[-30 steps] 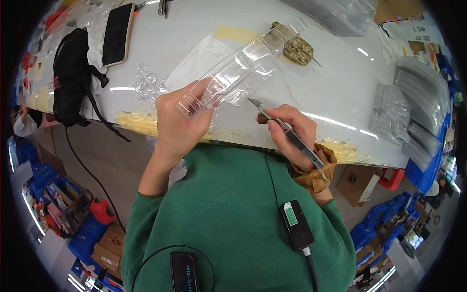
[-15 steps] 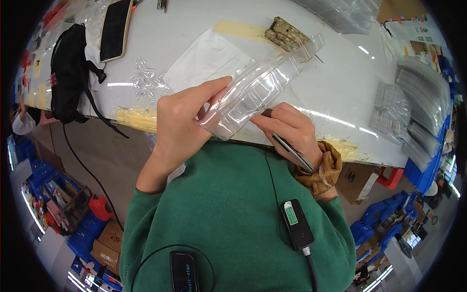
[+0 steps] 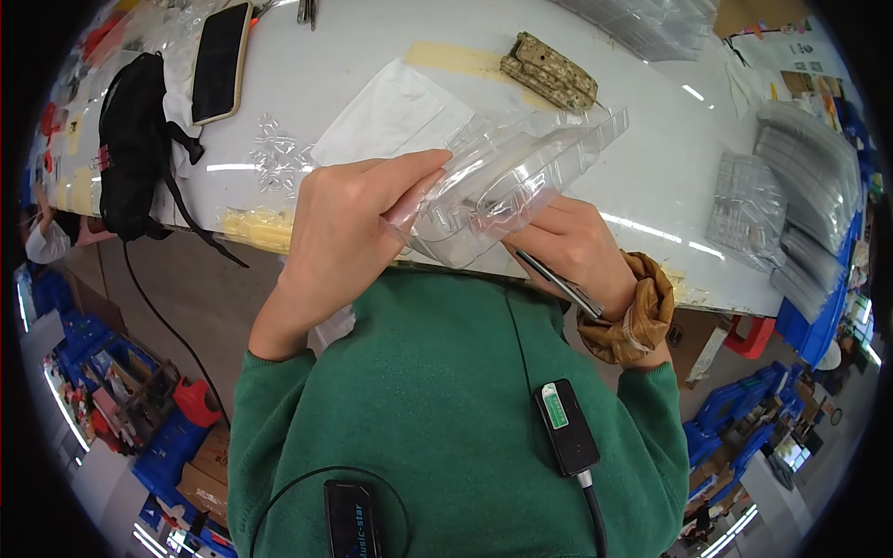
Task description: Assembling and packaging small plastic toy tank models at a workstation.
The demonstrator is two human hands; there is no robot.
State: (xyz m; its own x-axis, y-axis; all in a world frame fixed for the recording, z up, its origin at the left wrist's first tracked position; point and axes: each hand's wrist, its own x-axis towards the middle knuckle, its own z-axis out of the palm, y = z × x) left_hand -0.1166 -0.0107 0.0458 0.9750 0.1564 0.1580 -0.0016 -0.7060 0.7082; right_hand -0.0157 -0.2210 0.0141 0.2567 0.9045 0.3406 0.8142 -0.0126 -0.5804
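My left hand (image 3: pixel 346 219) is closed on the left end of a clear plastic blister tray (image 3: pixel 535 177), thumb and fingers pinching its rim. The tray is tilted above the table's front edge, its far end pointing up and to the right. Behind and under its right side is my right hand (image 3: pixel 579 249), the fingertips partly hidden by the tray. A slim silver metal tool (image 3: pixel 561 282) lies in that hand, its rear end sticking out toward the wrist. Past the tray sits a camouflage-patterned pouch (image 3: pixel 549 70). A white sheet (image 3: pixel 395 112) lies beyond my left hand.
Small clear plastic pieces (image 3: pixel 276 153) lie left of the sheet. Further left are a black pouch (image 3: pixel 135 139) with a strap and a phone (image 3: pixel 221 65). Stacked clear trays (image 3: pixel 809 167) stand at the right, and more trays (image 3: pixel 651 23) at the back.
The tray has turned in my hands and its inner side now faces me more. My right hand has slid slightly right and up behind it. My left hand keeps its grip.
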